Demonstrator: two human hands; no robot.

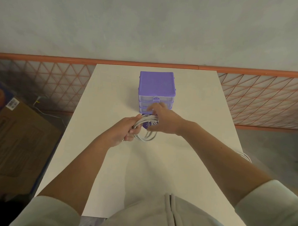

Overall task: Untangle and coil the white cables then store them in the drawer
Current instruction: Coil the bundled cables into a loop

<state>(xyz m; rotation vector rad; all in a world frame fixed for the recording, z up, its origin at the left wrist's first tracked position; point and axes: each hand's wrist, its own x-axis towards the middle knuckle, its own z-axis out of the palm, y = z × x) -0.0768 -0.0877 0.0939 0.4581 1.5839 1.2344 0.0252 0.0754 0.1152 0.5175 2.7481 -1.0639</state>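
Observation:
A coil of white cable (144,138) hangs from my left hand (125,130), which is closed around its upper left side just above the white table (142,172). My right hand (163,120) reaches over the coil's top, fingers spread and blurred, touching the loops in front of the purple drawer unit (157,89). The unit has three clear drawers, all pushed in; my right fingers hide part of the lower ones. Another bit of white cable (245,156) lies at the table's right edge, mostly hidden behind my right forearm.
A dark purple label or card (147,124) shows through the coil in front of the drawer unit. A cardboard box (15,141) stands on the floor to the left. An orange mesh fence (265,100) runs behind the table.

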